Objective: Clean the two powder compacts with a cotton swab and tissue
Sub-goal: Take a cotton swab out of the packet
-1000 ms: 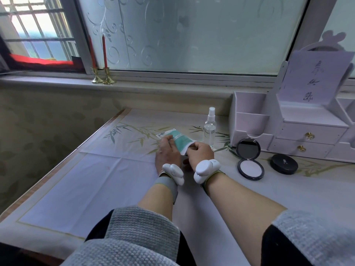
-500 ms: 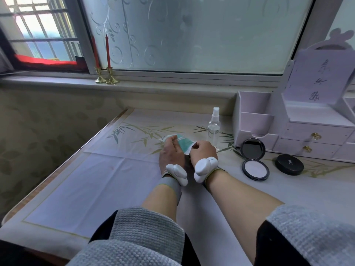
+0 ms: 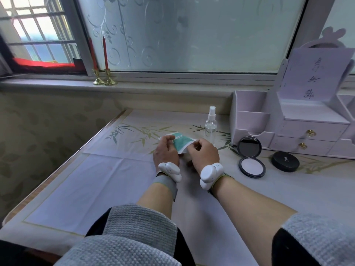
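Observation:
A small green and white tissue pack [image 3: 181, 143] lies on the table between my hands. My left hand [image 3: 165, 152] holds its left end with curled fingers. My right hand [image 3: 204, 153] pinches its right end near the opening. To the right an open powder compact [image 3: 251, 164] lies with its mirror lid standing up and pale powder showing. A second compact [image 3: 285, 161], black and closed, sits further right. No cotton swab is visible.
A clear spray bottle [image 3: 210, 124] stands just behind the tissue pack. A white drawer organiser [image 3: 292, 129] fills the back right. Two red candles in brass holders [image 3: 105, 72] stand on the window sill. The table's left edge [image 3: 63, 164] runs diagonally.
Both hands stay on the tissue pack. The fingers of both hands have lifted and curled more around its ends. The compacts and bottle have not moved.

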Motion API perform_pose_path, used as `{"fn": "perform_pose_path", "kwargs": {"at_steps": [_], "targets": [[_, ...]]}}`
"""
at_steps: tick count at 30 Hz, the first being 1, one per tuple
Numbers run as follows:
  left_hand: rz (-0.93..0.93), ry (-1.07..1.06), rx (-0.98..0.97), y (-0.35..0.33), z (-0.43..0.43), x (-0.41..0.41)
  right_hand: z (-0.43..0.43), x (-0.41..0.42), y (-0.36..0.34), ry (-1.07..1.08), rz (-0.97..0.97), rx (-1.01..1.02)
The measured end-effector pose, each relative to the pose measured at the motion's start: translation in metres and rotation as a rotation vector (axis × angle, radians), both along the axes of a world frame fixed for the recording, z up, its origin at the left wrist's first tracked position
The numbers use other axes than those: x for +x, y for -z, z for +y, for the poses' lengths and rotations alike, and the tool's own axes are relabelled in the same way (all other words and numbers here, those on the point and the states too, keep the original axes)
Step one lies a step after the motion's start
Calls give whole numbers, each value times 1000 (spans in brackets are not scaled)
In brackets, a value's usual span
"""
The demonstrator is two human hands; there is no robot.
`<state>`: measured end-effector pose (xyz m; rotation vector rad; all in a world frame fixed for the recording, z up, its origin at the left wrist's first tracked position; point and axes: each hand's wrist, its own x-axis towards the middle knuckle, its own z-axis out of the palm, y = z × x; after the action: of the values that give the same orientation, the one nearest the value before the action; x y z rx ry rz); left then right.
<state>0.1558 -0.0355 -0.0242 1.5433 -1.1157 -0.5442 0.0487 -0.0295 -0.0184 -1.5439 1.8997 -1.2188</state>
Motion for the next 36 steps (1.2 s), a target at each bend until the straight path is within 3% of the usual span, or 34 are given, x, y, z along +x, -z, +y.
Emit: {"fn": "perform_pose_path", "kwargs": {"at_steps": [8,16,28,36], "targets": [[79,-49,25,1,-2,2,5,-15,3,31,-147,1],[-22,-47,87,1,-4,-2,10,-28,-2,117,-379,-49],[-168,4,158,2,-4,-6,-4,-16,12,7,-56,-20],[-176,67,87,5,-8,-9,-4,-19,10,-22,-71,-8]]}}
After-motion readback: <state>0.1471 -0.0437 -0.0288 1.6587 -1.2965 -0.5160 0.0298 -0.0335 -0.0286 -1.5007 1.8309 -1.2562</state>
